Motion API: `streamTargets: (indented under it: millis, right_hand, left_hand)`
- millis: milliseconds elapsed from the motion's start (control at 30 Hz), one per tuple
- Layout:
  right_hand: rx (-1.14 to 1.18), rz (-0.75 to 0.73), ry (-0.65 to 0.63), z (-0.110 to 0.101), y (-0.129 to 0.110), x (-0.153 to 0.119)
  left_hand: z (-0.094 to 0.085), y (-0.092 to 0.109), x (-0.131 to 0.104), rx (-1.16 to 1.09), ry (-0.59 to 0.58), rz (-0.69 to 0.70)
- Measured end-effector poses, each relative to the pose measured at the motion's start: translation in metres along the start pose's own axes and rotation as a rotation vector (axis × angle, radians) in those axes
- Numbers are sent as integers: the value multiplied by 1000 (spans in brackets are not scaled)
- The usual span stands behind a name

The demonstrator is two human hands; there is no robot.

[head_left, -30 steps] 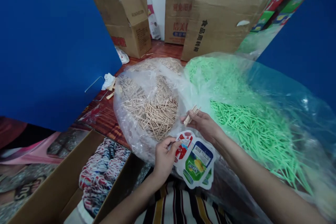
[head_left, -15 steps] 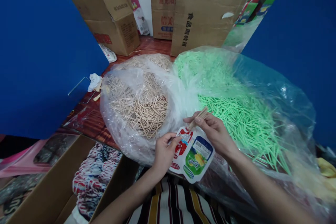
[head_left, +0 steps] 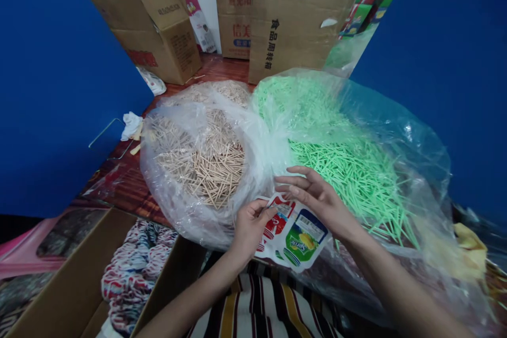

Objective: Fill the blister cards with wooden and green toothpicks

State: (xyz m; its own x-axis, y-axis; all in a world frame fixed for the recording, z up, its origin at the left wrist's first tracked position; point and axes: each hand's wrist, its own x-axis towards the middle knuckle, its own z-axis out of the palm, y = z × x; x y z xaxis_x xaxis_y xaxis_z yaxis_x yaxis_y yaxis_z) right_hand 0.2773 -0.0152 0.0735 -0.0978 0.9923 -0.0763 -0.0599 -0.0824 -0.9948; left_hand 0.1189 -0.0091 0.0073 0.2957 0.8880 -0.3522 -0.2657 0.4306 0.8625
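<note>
My left hand (head_left: 251, 224) pinches the left edge of a flat printed packet (head_left: 303, 237), which has a red part and a green part marked Sprite. Above the packet's upper right side is my right hand (head_left: 312, 195), fingers spread, with no sticks visible in it. Just beyond my hands lie two clear plastic bags: the left one holds many tan sticks (head_left: 219, 171), the right one many green sticks (head_left: 356, 179).
Cardboard boxes stand at the back, one on the left (head_left: 158, 26) and a larger one (head_left: 297, 21) near the middle. Blue panels (head_left: 51, 90) flank both sides. Bundled packets (head_left: 137, 269) fill an open box at lower left. A bent wire and white scrap (head_left: 130, 125) lie left.
The small bunch of tan sticks is gone from my right hand, whose fingers have opened. The whole view has shifted, so the boxes and bags appear further left.
</note>
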Motion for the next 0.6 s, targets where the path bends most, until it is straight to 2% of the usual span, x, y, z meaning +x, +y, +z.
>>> streamTargets:
  millis: [167,300,400,500,600]
  right_hand:
    - [-421,-73,-113,-9,-6,-16]
    - [-582,-189,-9,-15,-5,-26]
    - [-812,-310,-33,-13,6,-29]
    - [-838,-302,-67,-13,16,-27]
    - [-755,-182,-7,-16,19,-25]
  left_hand:
    - [3,0,-1,-74,-41,-41]
    - [3,0,0,-128,-56,-87]
    - [3,0,0,-130,-57,-80]
    - [4,1,0,-108,-44,-61]
    - [5,4,-2,-90,-92,-103]
